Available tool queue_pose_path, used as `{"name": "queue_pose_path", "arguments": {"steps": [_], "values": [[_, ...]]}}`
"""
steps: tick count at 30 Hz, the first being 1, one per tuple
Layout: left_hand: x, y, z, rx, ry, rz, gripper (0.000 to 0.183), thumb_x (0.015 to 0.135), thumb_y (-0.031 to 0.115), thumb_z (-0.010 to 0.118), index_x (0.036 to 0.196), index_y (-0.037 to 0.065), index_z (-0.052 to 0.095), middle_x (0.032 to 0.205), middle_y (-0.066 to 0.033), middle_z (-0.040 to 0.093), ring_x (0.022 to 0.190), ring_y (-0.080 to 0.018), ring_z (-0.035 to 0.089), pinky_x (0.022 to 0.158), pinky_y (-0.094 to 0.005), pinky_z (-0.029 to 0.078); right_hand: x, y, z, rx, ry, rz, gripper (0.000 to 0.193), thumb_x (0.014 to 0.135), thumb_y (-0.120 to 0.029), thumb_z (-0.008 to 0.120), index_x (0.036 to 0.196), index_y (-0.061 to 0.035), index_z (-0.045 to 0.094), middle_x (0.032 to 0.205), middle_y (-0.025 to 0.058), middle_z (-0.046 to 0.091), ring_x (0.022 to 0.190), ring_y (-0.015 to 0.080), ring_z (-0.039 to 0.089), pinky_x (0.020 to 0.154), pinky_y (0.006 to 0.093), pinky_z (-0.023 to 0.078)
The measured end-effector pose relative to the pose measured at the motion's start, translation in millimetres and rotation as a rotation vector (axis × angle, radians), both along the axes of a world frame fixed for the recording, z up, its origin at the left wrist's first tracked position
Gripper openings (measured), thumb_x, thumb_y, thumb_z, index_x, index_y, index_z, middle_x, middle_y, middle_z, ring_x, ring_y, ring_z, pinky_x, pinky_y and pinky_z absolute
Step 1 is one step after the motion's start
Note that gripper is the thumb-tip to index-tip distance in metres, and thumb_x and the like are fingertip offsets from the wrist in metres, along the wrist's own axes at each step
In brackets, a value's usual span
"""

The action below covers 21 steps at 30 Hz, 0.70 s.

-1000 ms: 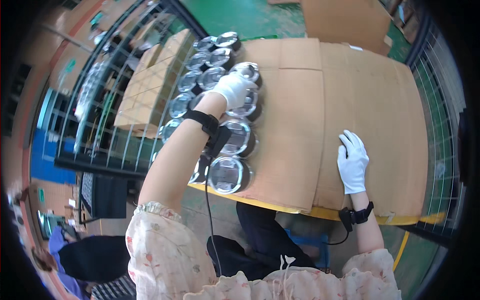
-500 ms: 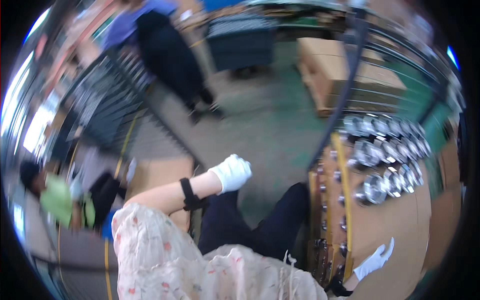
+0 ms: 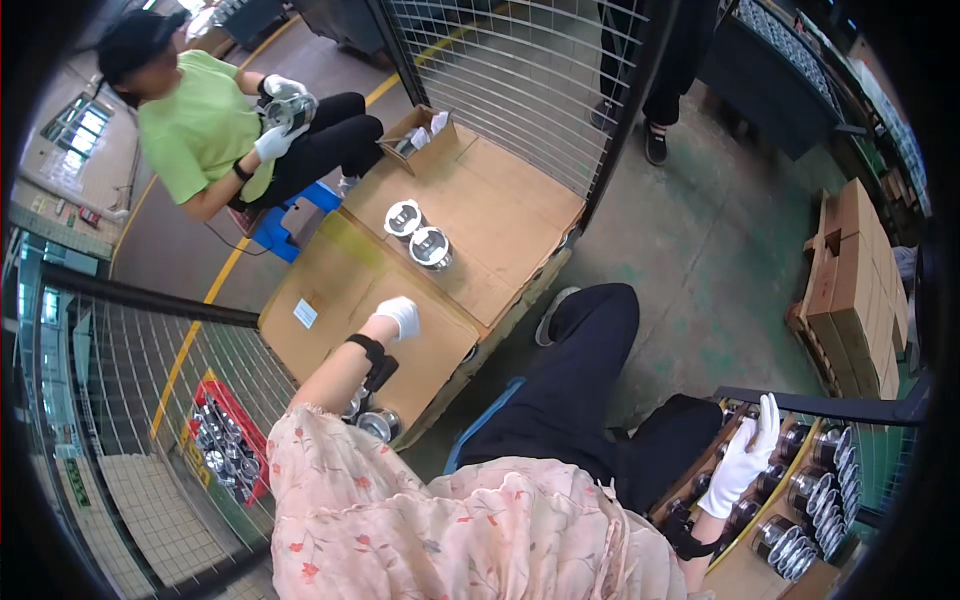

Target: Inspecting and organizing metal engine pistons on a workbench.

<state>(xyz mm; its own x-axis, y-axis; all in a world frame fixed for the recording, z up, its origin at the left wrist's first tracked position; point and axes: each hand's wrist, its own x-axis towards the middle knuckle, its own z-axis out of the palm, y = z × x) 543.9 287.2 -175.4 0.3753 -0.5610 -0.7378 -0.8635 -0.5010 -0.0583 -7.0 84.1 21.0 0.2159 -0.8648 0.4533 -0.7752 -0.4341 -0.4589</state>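
- Cardboard (image 3: 505, 205) mid-frame likely cushions two metal pistons (image 3: 430, 248).
- I can't make out whether the left hand (image 3: 402, 316) is curled; right hand (image 3: 740, 465), lower right, has fingers extended.

A cardboard-covered table (image 3: 520, 215) spans the centre left of the frame. Two metal cylinders (image 3: 430, 248) stand side by side near its middle, a small open carton (image 3: 433, 152) sits at its upper edge, and a white label (image 3: 305, 313) lies flat toward the left. Another cylinder (image 3: 378, 425) rests at the lower corner. At lower right, a second cardboard surface (image 3: 745, 582) bears rows of shiny cylinders (image 3: 825, 490), probably upright, though the fisheye rim distorts them. The green-grey floor (image 3: 640, 260) carries a loaded pallet (image 3: 806, 340) at right.
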Motion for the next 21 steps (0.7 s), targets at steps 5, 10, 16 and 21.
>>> {"name": "queue_pose_path", "arguments": {"steps": [5,10,16,21], "values": [[77,-62,-27,-0.606,-0.222,0.341,0.036,0.081,0.015,0.061,0.115,0.005,0.061,0.118,-0.0227,0.059,0.108,-0.0395,0.059,0.096,-0.0445,0.046,13,4,-13,0.055,0.192,-0.018,0.038,0.089,0.006,0.051,0.126,-0.0026,0.058,0.132,0.0147,0.055,0.121,0.0289,0.053,0.103,0.0374,0.041],[117,-129,-81,-0.549,-0.47,0.086,0.034,0.079,0.03,0.061,0.109,0.014,0.066,0.119,-0.0158,0.062,0.113,-0.0347,0.055,0.098,-0.0427,0.042,16,15,-11,0.139,0.28,-0.144,0.043,0.087,0.009,0.051,0.128,-0.004,0.056,0.133,0.0147,0.053,0.122,0.0288,0.052,0.102,0.0371,0.042],[149,-139,-161,-0.249,-0.351,0.046,0.034,0.082,0.022,0.061,0.111,0.005,0.067,0.123,-0.0183,0.06,0.116,-0.0313,0.055,0.101,-0.037,0.041,21,26,-19,0.16,0.349,-0.338,0.041,0.083,0.008,0.053,0.121,-0.0061,0.061,0.127,0.0136,0.057,0.118,0.0304,0.054,0.101,0.0379,0.043],[53,-210,-161,-0.98,0.259,0.916,0.016,0.094,0.01,0.047,0.109,0.007,0.05,0.101,-0.0061,0.056,0.095,-0.0225,0.053,0.085,-0.0314,0.047,-17,56,-11,0.13,0.412,-0.511,0.04,0.079,0.008,0.055,0.116,-0.007,0.062,0.122,0.0132,0.059,0.111,0.0324,0.057,0.096,0.0402,0.046]]}}
